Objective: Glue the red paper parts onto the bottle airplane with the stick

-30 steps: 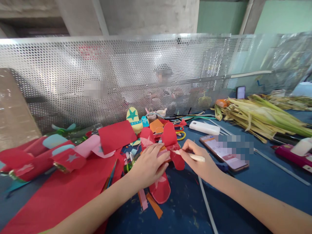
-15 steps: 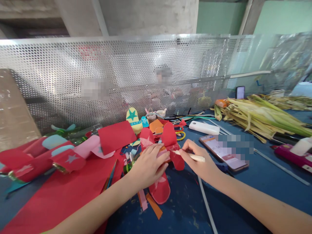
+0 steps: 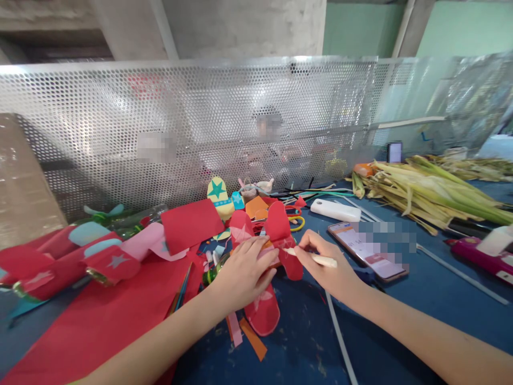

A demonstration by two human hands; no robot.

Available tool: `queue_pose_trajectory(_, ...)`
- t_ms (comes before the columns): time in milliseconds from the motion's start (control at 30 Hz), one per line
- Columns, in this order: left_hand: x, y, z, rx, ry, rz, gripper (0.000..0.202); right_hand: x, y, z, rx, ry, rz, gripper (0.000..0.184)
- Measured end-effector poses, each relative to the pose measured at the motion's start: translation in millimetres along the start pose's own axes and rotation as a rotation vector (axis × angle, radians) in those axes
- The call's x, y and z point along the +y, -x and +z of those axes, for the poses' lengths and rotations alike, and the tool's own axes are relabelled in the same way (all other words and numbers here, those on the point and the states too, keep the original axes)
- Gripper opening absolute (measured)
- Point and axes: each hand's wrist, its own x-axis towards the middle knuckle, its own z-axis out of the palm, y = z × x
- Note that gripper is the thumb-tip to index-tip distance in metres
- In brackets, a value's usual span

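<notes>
A craft that looks like a toy plane (image 3: 263, 314), with red paper wings marked by pale stars and a green bottle neck at its left end, lies on the blue table. My left hand (image 3: 245, 270) is laid over its middle, fingers curved across the top and thumb on the near side, holding it down. In my right hand (image 3: 320, 256) a white pen (image 3: 324, 260) is pinched, its tip touching the red tail piece (image 3: 294, 264). Part of the bottle body is hidden under my left hand.
Red paper (image 3: 100, 321) and finished-looking red crafts (image 3: 60, 262) lie to the left. Yellow-handled scissors (image 3: 298, 223) sit behind the tail. On the right are a phone (image 3: 368, 254), a white power strip-like bar (image 3: 335, 210) and corn husks (image 3: 436, 190). A perforated metal screen (image 3: 224, 123) stands behind.
Both hands stay in nearly the same place. The pen tip has hardly moved on the red tail piece.
</notes>
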Motion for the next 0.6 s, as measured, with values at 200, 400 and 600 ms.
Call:
queue_pose_trajectory(200,0.8,-0.5,-1.3,-0.005,-0.001,-0.007,0.03,0.2,-0.2,-0.3,0.008,0.008,-0.012,0.02)
queue_pose_trajectory(400,0.4,0.7,-0.3,0.01,-0.002,0.006,0.03,0.1,-0.3,-1.4,0.018,0.017,0.013,0.02)
queue_pose_trajectory(600,1.0,-0.1,-1.4,-0.02,-0.018,-0.012,0.03,1.6,-0.3,-1.2,-0.008,0.016,0.019,0.02)
